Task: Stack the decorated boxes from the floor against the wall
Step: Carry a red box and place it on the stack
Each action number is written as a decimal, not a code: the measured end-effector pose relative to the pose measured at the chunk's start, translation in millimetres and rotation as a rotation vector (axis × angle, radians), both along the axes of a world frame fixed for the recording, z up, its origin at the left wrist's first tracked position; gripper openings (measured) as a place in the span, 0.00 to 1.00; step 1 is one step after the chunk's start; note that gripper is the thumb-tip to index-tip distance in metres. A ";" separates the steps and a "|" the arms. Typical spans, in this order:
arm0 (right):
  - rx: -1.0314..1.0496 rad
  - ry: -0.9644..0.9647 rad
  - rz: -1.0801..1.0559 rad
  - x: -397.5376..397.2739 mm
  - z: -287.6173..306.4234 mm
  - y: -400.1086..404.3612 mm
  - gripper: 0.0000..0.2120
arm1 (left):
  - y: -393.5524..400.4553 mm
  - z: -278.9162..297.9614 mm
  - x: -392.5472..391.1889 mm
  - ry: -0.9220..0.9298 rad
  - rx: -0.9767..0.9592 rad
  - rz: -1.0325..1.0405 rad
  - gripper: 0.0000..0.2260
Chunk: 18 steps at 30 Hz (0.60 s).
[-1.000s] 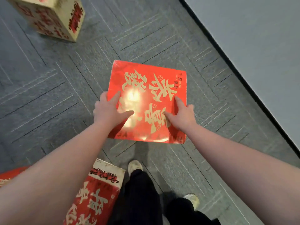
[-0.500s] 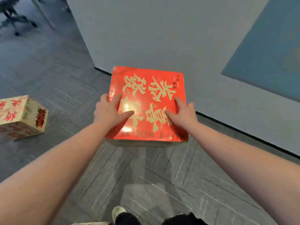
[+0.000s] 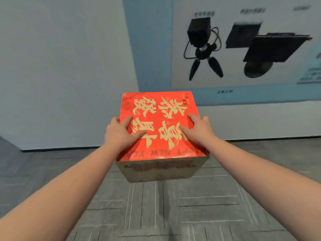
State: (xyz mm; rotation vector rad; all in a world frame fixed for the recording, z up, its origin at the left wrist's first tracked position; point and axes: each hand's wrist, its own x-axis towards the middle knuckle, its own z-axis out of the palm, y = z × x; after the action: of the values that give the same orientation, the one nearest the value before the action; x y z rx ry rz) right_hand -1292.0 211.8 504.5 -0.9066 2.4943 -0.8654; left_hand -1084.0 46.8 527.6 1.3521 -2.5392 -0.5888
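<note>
I hold one red decorated box (image 3: 161, 126) in both hands' grip, left hand (image 3: 119, 134) and right hand (image 3: 199, 129), short of the wall (image 3: 60, 66), no stack there yet.

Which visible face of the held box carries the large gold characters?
The red top face of the box, the one under the thumbs of the left hand and right hand. The near side face is beige with only faint reddish print.
</note>
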 end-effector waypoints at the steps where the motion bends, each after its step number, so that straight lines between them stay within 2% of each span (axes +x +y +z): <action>1: -0.001 0.009 -0.031 -15.5 3.0 11.7 0.33 | 4.0 2.5 -22.1 -0.003 0.000 -0.035 0.40; 13: 0.016 0.007 -0.563 -159.5 21.1 122.1 0.31 | 34.2 0.5 -291.6 0.015 -0.002 -0.574 0.39; 18: 0.050 0.024 -0.796 -212.0 28.0 173.3 0.31 | 74.3 -0.6 -405.7 -0.004 0.002 -0.807 0.39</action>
State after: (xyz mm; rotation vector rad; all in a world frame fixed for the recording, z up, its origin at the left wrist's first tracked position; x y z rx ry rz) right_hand -1504.0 385.1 532.4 0.1443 2.8940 -0.9921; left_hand -1489.7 121.1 527.0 0.2621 -3.0235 -0.6957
